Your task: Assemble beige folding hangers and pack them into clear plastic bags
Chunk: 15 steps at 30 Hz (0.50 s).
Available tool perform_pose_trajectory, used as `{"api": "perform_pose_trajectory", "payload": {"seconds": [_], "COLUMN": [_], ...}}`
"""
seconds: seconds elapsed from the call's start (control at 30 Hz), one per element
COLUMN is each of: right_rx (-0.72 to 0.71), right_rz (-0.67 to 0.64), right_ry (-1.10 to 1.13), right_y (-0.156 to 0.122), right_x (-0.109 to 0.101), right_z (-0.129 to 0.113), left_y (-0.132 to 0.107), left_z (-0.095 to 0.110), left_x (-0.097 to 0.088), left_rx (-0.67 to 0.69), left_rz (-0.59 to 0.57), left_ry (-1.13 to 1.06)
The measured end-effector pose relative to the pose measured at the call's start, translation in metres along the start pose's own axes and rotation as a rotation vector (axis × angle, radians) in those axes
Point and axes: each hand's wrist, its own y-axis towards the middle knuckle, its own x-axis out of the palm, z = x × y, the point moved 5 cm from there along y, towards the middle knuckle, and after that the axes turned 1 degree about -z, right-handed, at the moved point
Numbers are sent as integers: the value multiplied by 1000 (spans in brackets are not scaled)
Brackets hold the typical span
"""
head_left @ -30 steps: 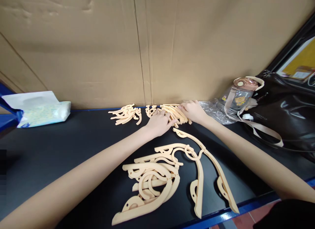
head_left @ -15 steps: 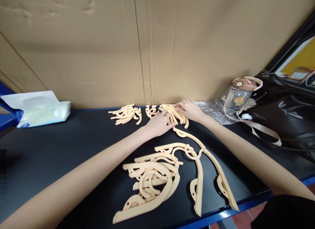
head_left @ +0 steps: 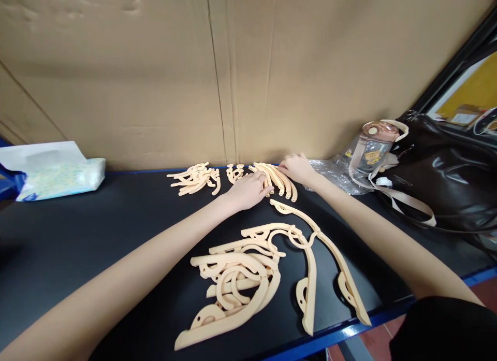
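Both arms reach to the back of the black table, where a pile of curved cream plastic hanger arms (head_left: 285, 184) lies side by side. My left hand (head_left: 249, 190) rests over the left side of this pile, fingers bent against the pieces; whether it grips one is hidden. At the pile's right far edge is my right hand (head_left: 298, 168), its curled fingertips touching the pieces, and the contact is too small to make out. Nearer to me lie a heap of assembled folding hangers (head_left: 233, 283) and two spread ones, the outer hanger (head_left: 336, 252) reaching the front edge.
Small hook pieces (head_left: 235, 172) and another pile of cream parts (head_left: 196, 178) lie along the back. A wipes pack (head_left: 62, 174) is at left. Right stand a water bottle (head_left: 375, 146), crinkled clear plastic (head_left: 336, 177) and a black bag (head_left: 446, 179). Cardboard (head_left: 155, 81) walls the back.
The curved arms under my hands are more fanned out and more visible. My right hand has shifted slightly off the pile's top. The whole view has drifted a little.
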Motion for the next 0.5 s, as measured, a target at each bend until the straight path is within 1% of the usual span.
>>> {"api": "perform_pose_trajectory", "payload": {"seconds": [0.17, 0.4, 0.5], "right_rx": [30, 9, -13], "right_rz": [-41, 39, 31], "right_ry": [-46, -131, -144], "right_y": [15, 14, 14], "right_x": [1, -9, -7], "right_z": [-2, -3, -2], "left_y": [0, 2, -2], "left_z": [-1, -7, -7], "left_x": [-1, -5, -5], "left_rx": [25, 49, 59], "left_rz": [31, 37, 57], "left_ry": [39, -4, -13]}}
